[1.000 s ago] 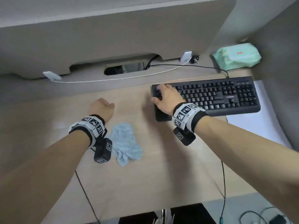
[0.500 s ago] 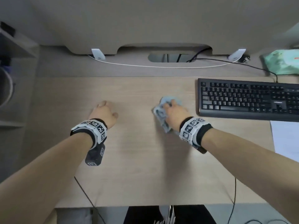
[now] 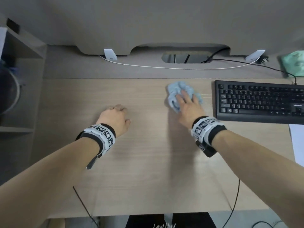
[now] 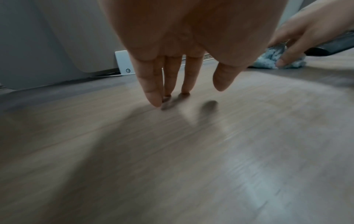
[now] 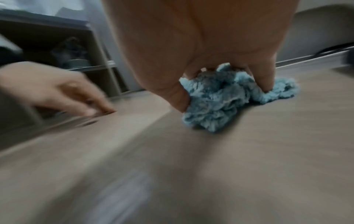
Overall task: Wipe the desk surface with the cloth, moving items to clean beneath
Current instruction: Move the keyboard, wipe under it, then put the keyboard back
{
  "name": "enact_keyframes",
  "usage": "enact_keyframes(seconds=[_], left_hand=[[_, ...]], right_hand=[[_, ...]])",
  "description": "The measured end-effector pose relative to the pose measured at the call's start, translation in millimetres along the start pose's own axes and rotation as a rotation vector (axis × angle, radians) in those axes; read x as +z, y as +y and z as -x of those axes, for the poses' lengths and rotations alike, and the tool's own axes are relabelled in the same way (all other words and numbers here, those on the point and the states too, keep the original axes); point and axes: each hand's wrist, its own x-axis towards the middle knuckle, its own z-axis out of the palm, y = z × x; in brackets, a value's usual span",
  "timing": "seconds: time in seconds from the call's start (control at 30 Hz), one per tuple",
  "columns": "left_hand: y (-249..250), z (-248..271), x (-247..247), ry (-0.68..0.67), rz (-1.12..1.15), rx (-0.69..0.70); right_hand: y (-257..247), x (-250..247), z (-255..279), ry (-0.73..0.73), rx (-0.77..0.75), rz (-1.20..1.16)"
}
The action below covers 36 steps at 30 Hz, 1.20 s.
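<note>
A crumpled light-blue cloth [image 3: 179, 87] [image 5: 220, 109] lies on the wooden desk [image 3: 148, 162], just left of the black keyboard [image 3: 259, 99]. My right hand [image 3: 187, 102] [image 5: 224, 97] lies on top of it, and its thumb and fingers dig into the bunch from either side and press it onto the desk. My left hand [image 3: 115, 116] [image 4: 187, 94] holds nothing. Its fingertips [image 4: 153, 100] rest on the bare wood to the left. The left wrist view shows the cloth [image 4: 268, 60] and the right hand at its far right.
A green wipes packet [image 3: 294, 65] sits behind the keyboard and a white sheet [image 3: 297, 142] in front of it. White and black cables run along the back by a cable cut-out [image 3: 185, 58]. A shelf unit [image 3: 19, 79] stands at the left.
My right hand left the keyboard, took up the cloth and has pushed it away from me, up beside the keyboard's left end. My left hand has stayed on the desk.
</note>
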Motion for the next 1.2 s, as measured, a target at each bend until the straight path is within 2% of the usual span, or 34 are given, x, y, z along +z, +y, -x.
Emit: enact_keyframes(seconds=[0.1, 0.17, 0.2, 0.3, 0.37, 0.4, 0.5, 0.57, 0.63, 0.77, 0.83, 0.9, 0.97, 1.03, 1.1, 1.17, 1.2], left_hand=[[0.7, 2.8, -1.6, 0.006, 0.01, -0.009], [2.4, 5.0, 0.2, 0.017, 0.035, -0.025], [3.3, 5.4, 1.4, 0.015, 0.048, -0.033], [2.0, 5.0, 3.1, -0.001, 0.065, -0.049], [0.1, 3.7, 2.5, -0.003, 0.071, -0.048], [-0.6, 2.8, 1.8, -0.009, 0.071, -0.044], [-0.7, 2.2, -1.6, -0.012, 0.067, -0.038], [1.1, 1.3, -3.6, -0.014, 0.063, -0.047], [4.2, 1.4, -4.4, -0.017, 0.06, -0.055], [3.9, 0.9, -5.8, -0.031, 0.059, -0.063], [3.2, 0.6, -7.3, -0.031, 0.057, -0.061], [4.8, 1.1, -9.8, -0.038, 0.052, -0.068], [6.3, 1.6, -10.5, -0.047, 0.055, -0.081], [6.3, 2.4, -9.8, -0.039, 0.066, -0.087], [5.4, 3.0, -8.5, -0.031, 0.08, -0.088], [5.7, 3.2, -6.9, -0.034, 0.099, -0.099], [5.8, 4.0, -6.2, -0.032, 0.107, -0.1]], right_hand=[[13.7, -22.6, -31.3, 0.021, 0.106, -0.031], [-5.2, -33.8, -52.3, 0.027, 0.116, -0.019], [-21.5, -36.9, -58.4, 0.019, 0.081, -0.009], [-66.8, -26.1, -62.0, 0.072, -0.154, 0.092], [-67.2, -22.9, -65.3, 0.108, -0.206, 0.145], [-57.9, -28.2, -68.8, 0.116, -0.169, 0.137], [-16.8, -54.5, -75.2, 0.139, 0.066, 0.014], [-0.7, -63.6, -76.8, 0.196, 0.1, -0.001], [-10.5, -57.3, -77.8, 0.219, -0.053, 0.038], [-69.1, -17.4, -60.2, 0.093, -0.545, 0.191], [-77.3, -6.1, -58.5, 0.005, -0.627, 0.25], [-64.8, -12.3, -76.6, 0.067, -0.584, 0.287], [-38.6, -25.6, -100.3, 0.142, -0.393, 0.279], [-5.4, -42.7, -112.4, 0.186, -0.176, 0.146], [20.1, -57.4, -110.5, 0.214, -0.036, 0.027], [28.4, -65.5, -97.9, 0.237, 0.024, -0.028], [24.6, -63.3, -91.7, 0.245, -0.002, -0.054]])
